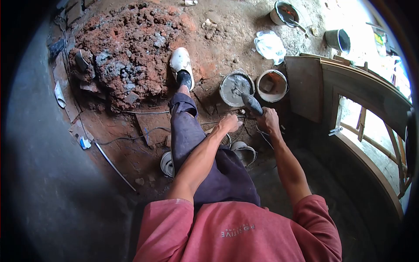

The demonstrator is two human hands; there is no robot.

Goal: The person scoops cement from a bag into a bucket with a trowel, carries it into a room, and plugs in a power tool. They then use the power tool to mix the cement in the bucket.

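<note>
My right hand is wrapped round the rear of a dark grey power tool, whose front end points over a bucket of wet grey mix. The mix looks stirred up near the tool's tip. My left hand is closed just to the left of the tool, above the ground; what it holds, if anything, is too small to tell. Right of the mix stands a second bucket with a reddish-brown inside. Cables run on the ground below my hands.
A big heap of reddish rubble lies at the upper left, beside my shoe. A plastic bag, a bucket with a tool in it and another bucket are further off. A wooden frame stands at right.
</note>
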